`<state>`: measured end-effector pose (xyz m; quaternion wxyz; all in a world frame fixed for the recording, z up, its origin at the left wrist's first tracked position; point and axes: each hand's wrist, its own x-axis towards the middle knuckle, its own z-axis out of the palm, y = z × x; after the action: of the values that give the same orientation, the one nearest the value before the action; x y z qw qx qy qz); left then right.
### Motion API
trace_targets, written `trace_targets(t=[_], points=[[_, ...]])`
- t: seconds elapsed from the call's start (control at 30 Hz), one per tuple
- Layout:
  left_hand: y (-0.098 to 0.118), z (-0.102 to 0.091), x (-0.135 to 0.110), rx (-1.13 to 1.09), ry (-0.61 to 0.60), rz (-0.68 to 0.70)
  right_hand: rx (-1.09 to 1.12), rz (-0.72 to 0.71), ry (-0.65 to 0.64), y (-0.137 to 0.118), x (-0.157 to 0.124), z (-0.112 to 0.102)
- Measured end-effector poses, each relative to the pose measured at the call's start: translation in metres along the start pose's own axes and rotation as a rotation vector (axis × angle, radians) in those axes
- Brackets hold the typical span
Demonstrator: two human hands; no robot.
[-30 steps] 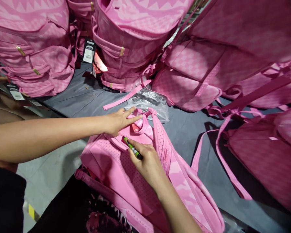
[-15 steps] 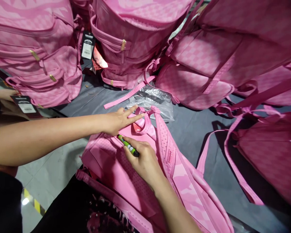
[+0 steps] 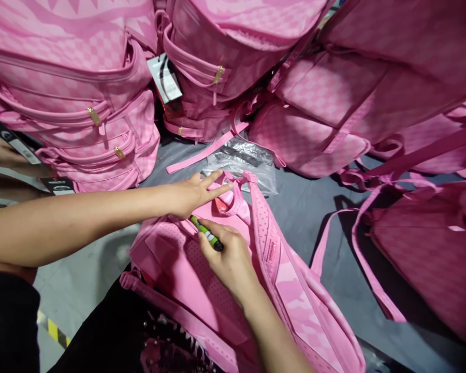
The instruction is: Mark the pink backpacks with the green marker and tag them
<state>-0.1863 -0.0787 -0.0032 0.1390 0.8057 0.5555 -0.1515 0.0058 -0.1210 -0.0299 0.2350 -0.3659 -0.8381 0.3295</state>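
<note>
A pink backpack (image 3: 213,305) lies across my lap and the table edge, its padded back and dotted shoulder strap (image 3: 264,223) facing up. My left hand (image 3: 194,194) presses on its top end, fingers spread beside the carry loop (image 3: 236,199). In my right hand (image 3: 229,248) is a short green pen-shaped tool (image 3: 202,228) with a printed body and a black end. Its far end points at the top seam, just below my left palm. What that end touches is too small to tell. A bit of red shows under the carry loop.
Several pink checkered backpacks stand around the grey table (image 3: 295,202), one (image 3: 73,103) at the left and another (image 3: 431,248) at the right. A clear plastic bag (image 3: 260,166) lies behind my work. At the left edge, another person's hand (image 3: 3,155) is near hanging tags.
The left backpack has moved right and nearer, pushing against the middle one and its tag. My hands and the green tool have barely moved.
</note>
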Motion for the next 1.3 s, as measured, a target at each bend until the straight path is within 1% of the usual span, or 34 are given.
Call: trace_targets(t=[0.13, 0.27, 0.4, 0.47, 0.53, 0.6, 0.67, 0.7, 0.73, 0.8, 0.83, 0.87, 0.9, 0.93, 0.97, 1.0, 1.07, 1.13, 1.23, 1.3], points=[[-0.001, 0.001, 0.002, -0.023, -0.013, 0.012, -0.064, 0.048, 0.051, -0.002, 0.0, 0.004], [0.0, 0.002, 0.002, -0.013, 0.007, 0.02, 0.067, 0.021, 0.035, 0.0, -0.001, 0.007], [0.001, 0.002, 0.003, -0.023, 0.013, 0.012, 0.063, 0.044, 0.064, 0.004, 0.002, 0.012], [0.001, 0.002, 0.003, -0.022, 0.024, 0.011, 0.097, 0.037, 0.049, 0.004, 0.003, 0.013], [0.003, 0.002, 0.0, -0.018, 0.038, 0.0, 0.072, 0.072, 0.012, 0.001, 0.0, 0.008], [0.006, 0.004, -0.009, -0.027, 0.075, -0.013, 0.013, 0.119, 0.0, -0.006, -0.009, -0.01], [0.01, 0.007, -0.022, -0.065, 0.128, -0.02, 0.023, 0.093, 0.009, -0.015, -0.022, -0.039], [0.012, 0.009, -0.03, -0.095, 0.143, -0.022, 0.051, 0.054, 0.045, -0.019, -0.027, -0.056], [0.014, 0.011, -0.038, -0.126, 0.142, -0.031, 0.079, 0.011, 0.135, -0.02, -0.03, -0.074], [0.017, 0.014, -0.05, -0.177, 0.113, -0.075, 0.042, -0.058, 0.437, -0.012, -0.023, -0.107], [0.018, 0.015, -0.055, -0.19, 0.095, -0.103, -0.044, -0.062, 0.586, -0.001, -0.013, -0.118], [0.019, 0.015, -0.057, -0.194, 0.08, -0.127, -0.183, -0.057, 0.649, 0.013, 0.001, -0.124], [0.02, 0.015, -0.058, -0.194, 0.07, -0.143, -0.353, -0.015, 0.513, 0.031, 0.018, -0.125], [0.02, 0.015, -0.057, -0.191, 0.066, -0.153, -0.499, 0.073, 0.27, 0.049, 0.038, -0.121], [0.02, 0.015, -0.055, -0.188, 0.062, -0.157, -0.604, 0.169, -0.019, 0.068, 0.058, -0.113], [0.02, 0.015, -0.053, -0.181, 0.055, -0.158, -0.625, 0.188, -0.142, 0.085, 0.078, -0.103], [0.019, 0.014, -0.046, -0.159, 0.035, -0.166, -0.658, 0.208, -0.255, 0.112, 0.113, -0.08], [0.018, 0.014, -0.038, -0.134, 0.005, -0.175, -0.684, 0.217, -0.268, 0.126, 0.138, -0.06], [0.016, 0.017, -0.026, -0.084, -0.035, -0.195, -0.708, 0.238, -0.256, 0.135, 0.156, -0.043], [0.016, 0.021, -0.02, -0.028, -0.02, -0.204, -0.697, 0.242, -0.264, 0.137, 0.163, -0.038]])
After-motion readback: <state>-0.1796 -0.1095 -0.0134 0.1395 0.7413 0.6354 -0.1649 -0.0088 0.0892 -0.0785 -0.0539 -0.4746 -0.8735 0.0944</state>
